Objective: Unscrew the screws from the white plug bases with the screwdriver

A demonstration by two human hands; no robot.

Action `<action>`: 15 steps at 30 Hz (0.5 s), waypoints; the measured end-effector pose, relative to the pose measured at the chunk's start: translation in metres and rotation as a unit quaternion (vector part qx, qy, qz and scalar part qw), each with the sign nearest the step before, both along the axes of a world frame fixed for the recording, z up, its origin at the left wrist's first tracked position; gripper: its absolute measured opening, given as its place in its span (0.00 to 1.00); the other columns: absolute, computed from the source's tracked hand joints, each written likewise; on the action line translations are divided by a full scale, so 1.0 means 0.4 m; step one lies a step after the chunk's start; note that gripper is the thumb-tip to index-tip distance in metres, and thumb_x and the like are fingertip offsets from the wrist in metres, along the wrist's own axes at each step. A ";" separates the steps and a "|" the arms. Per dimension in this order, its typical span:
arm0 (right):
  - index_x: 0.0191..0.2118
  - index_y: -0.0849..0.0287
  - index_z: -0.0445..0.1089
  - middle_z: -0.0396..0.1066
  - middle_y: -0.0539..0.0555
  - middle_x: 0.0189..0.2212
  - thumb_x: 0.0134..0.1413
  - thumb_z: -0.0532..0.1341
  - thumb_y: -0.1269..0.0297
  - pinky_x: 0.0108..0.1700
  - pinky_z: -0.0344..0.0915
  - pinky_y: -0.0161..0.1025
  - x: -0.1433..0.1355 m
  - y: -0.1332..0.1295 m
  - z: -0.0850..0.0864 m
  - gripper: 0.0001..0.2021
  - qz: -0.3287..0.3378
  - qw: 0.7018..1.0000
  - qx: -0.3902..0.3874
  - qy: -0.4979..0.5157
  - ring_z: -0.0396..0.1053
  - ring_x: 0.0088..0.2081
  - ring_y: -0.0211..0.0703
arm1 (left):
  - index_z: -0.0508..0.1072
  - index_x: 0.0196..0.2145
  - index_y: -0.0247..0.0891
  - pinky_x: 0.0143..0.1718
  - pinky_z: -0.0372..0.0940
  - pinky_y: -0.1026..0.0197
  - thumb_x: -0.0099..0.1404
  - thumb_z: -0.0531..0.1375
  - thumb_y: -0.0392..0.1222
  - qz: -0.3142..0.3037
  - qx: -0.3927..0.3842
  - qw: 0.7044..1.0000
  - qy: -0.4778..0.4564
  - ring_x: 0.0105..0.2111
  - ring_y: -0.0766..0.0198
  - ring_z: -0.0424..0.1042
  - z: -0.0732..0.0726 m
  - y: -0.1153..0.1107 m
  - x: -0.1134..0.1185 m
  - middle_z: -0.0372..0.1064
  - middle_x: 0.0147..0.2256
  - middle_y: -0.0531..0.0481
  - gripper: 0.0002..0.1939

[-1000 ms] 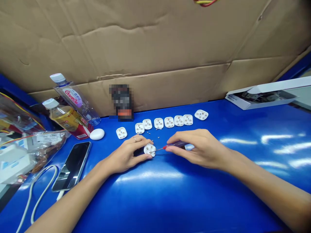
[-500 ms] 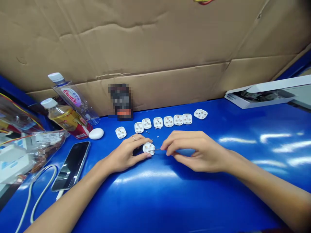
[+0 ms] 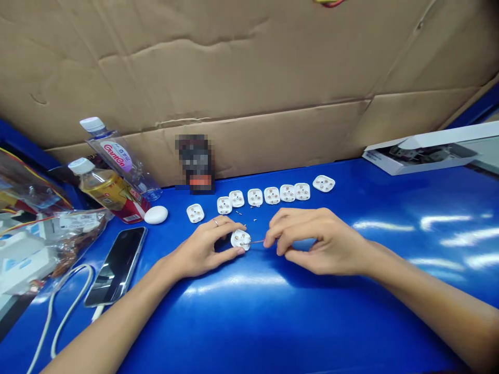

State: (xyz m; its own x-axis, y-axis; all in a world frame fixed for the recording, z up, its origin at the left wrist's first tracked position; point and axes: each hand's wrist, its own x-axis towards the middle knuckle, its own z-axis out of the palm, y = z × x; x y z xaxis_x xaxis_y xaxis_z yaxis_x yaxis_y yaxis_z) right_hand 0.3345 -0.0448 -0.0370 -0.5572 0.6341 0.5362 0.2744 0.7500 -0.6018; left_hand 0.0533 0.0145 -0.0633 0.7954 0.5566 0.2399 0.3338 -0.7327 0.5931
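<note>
Glossy blue, the counter [image 3: 273, 311] throws back streaks of light and ends at a wall of creased brown cardboard [image 3: 241, 78]. Near its middle the left hand [image 3: 206, 248] pinches a white plug part [image 3: 240, 239] between thumb and fingertips, most of its body covered by the fingers. The right hand [image 3: 315, 240] is closed around a screwdriver [image 3: 256, 242]; only the thin metal shaft shows, its tip touching the plug part, the handle hidden in the fist. Beyond the hands lies a row of similar white plug parts [image 3: 272, 195], with tiny screws [image 3: 239, 212] too small to make out well. A pixelated dark object [image 3: 195, 163] stands against the cardboard. At far left, two bottles [image 3: 113, 176] lean, beside a phone [image 3: 116, 265] and a white cable [image 3: 58, 317] cut off by the edge.
</note>
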 end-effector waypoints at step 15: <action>0.40 0.57 0.79 0.83 0.52 0.32 0.67 0.68 0.66 0.32 0.73 0.35 0.001 -0.007 -0.011 0.03 -0.130 0.985 0.052 -0.101 0.80 0.28 0.41 | 0.76 0.58 0.39 0.54 0.73 0.54 0.73 0.66 0.46 -0.009 -0.004 1.000 -0.011 0.49 0.55 0.78 -0.006 0.004 -0.002 0.78 0.49 0.42 0.19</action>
State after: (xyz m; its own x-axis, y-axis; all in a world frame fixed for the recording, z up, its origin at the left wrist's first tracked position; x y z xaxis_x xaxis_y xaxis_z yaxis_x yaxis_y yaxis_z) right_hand 0.3348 -0.0475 -0.0415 -0.4849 0.7167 0.5012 0.5718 0.6934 -0.4384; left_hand 0.0524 0.0159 -0.0656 0.7997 0.5445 0.2531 0.3076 -0.7335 0.6060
